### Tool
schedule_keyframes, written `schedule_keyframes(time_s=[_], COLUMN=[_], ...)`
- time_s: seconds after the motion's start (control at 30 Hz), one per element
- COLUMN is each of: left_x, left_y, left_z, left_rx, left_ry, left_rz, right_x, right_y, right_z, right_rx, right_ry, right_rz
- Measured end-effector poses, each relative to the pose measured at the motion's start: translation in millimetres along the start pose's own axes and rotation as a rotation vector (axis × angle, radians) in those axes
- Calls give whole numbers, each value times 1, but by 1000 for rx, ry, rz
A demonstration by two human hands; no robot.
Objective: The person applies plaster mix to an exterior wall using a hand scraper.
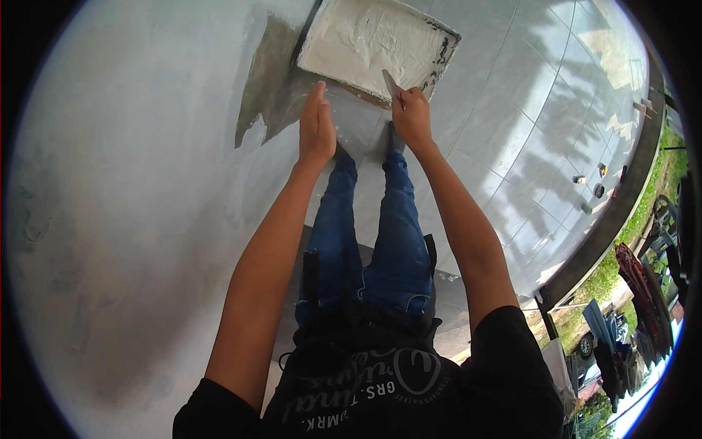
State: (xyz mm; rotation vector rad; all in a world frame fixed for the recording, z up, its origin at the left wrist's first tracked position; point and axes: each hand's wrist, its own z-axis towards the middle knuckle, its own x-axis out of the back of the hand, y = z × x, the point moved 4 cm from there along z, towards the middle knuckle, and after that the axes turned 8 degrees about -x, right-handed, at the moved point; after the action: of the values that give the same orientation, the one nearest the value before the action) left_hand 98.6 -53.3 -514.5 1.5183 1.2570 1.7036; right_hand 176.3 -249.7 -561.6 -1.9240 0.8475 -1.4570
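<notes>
Tray: upper centre of the frame, a shallow rectangular tray (443, 53) set aslant; what bears its weight cannot be made out.
Paste: off-white paste (365, 40) covers most of the tray bottom, ridged and streaked; thinner and smeared toward the right end, where dark marks show on the wall of the tray. Plenty left, by my judgement.
Scraper: narrow scraper (389, 80) at the tray's lower edge, blade slanting to the upper left; cannot tell whether the blade touches paste.
Right hand: the right hand (412, 117) is closed around the scraper handle, just below the tray's lower right corner; arm nearly straight, rising from the lower right.
Left hand: the left hand (317, 132) looks empty, fingers straight and together, seen edge-on; fingertips near the tray's lower left corner, contact unclear. Arm reaches up from the lower left, slightly bent.
Dark patch: left of the tray, a jagged grey-brown patch (274, 77) with sharp borders; reads as uncoated, so probably part of what is left.
Wall: pale, cloudy wall (131, 146) fills the left of the frame; judged mostly coated, tone uneven, finish uncertain.
Legs: blue jeans (333, 219) at centre, feet apart.
Floor: grey tiled floor (482, 88), upper right, crossed by shadow; small items (599, 191) lie near its right edge.
</notes>
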Motion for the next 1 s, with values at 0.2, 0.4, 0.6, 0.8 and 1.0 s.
schedule_keyframes(time_s=[0.2, 0.4, 0.6, 0.8, 1.0], left_x=[-7, -10, -11, -5, -18], left_y=[-22, -41, -49, -55, -53], left_z=[10, -1, -19, -34, -41], left_rx=[118, 159, 207, 275, 255], left_ry=[-39, -56, -104, -63, -101], left_rz=[-14, -26, -51, -64, -35], right_x=[-55, -75, -66, -40, -59], right_y=[3, 12, 1, 10, 77], right_z=[-7, -25, -47, -68, -46], right_rx=[177, 184, 192, -265, -998], right_ry=[5, 4, 37, -91, 239], right_rz=[-427, -511, -528, 132, 1421])
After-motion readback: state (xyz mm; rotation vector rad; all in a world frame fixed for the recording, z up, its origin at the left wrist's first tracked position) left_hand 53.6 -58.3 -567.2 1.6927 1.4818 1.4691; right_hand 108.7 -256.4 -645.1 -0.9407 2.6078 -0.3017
